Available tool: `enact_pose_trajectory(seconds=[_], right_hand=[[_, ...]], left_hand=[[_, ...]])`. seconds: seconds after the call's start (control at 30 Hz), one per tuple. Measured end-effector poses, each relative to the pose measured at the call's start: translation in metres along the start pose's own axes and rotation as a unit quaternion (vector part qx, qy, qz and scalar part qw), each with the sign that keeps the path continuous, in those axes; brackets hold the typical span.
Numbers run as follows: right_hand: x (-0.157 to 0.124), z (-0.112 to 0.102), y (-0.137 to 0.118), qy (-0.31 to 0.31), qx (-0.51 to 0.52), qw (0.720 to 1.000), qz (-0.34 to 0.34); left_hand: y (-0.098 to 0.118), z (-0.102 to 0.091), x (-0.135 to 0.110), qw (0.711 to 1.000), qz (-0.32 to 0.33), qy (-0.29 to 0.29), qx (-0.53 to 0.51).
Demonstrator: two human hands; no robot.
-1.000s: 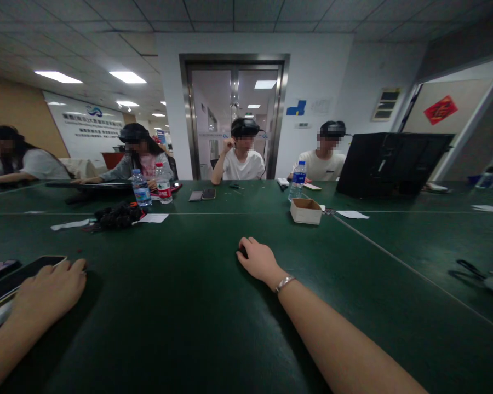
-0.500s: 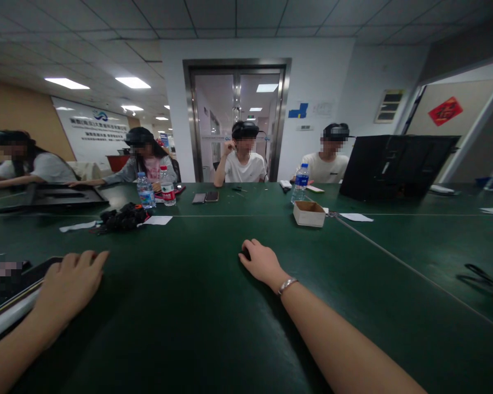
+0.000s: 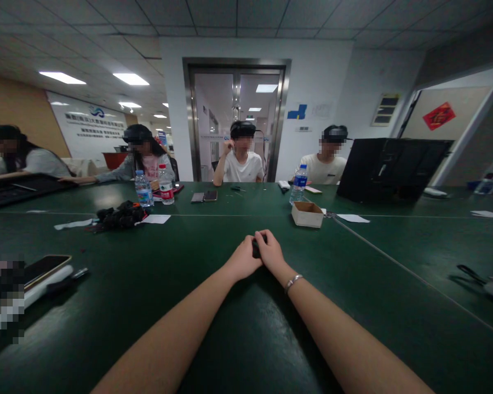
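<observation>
My left hand (image 3: 243,259) and my right hand (image 3: 272,253) meet at the middle of the green table (image 3: 156,306). Between them is a small black object (image 3: 256,250), mostly covered by fingers; its kind cannot be made out. Both hands are closed around it from either side, fingertips close together. A metal bracelet (image 3: 293,282) circles my right wrist. Beyond the hands, slightly right, stands an open cardboard box (image 3: 308,216).
At left lie a phone (image 3: 47,269) and a dark pen-like item (image 3: 68,282). Farther back are a black bundle (image 3: 121,215), water bottles (image 3: 143,190) and a large black case (image 3: 394,171). Several people wearing headsets sit across the table. A cabled item (image 3: 487,282) lies at right.
My left hand has left the phone area and come to the middle, joining my right hand at the black object. The black case at far left has been shifted left by a person there.
</observation>
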State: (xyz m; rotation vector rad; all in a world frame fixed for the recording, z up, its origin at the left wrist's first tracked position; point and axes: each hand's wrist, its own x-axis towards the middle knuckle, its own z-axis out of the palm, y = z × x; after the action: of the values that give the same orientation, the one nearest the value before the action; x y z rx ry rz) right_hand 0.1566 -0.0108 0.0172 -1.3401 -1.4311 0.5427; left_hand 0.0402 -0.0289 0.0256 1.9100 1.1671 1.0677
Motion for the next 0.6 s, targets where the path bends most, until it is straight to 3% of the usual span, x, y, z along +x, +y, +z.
enact_pose_trajectory(seconds=[0.1, 0.23, 0.47, 0.6], right_hand=[[0.002, 0.003, 0.002, 0.014, 0.125, 0.991, 0.057], [-0.002, 0.014, 0.002, -0.009, 0.228, 0.969, 0.097], [-0.005, 0.017, 0.002, 0.003, 0.282, 0.946, 0.162], [-0.003, 0.011, 0.0, -0.018, 0.295, 0.94, 0.168]], left_hand=[[-0.007, 0.011, 0.003, 1.0, 0.019, -0.003, -0.009], [-0.013, 0.003, -0.003, 0.996, 0.068, 0.052, 0.017], [-0.017, -0.009, 0.0, 0.997, 0.048, 0.052, -0.01], [-0.025, -0.013, 0.008, 0.993, 0.023, 0.104, -0.057]])
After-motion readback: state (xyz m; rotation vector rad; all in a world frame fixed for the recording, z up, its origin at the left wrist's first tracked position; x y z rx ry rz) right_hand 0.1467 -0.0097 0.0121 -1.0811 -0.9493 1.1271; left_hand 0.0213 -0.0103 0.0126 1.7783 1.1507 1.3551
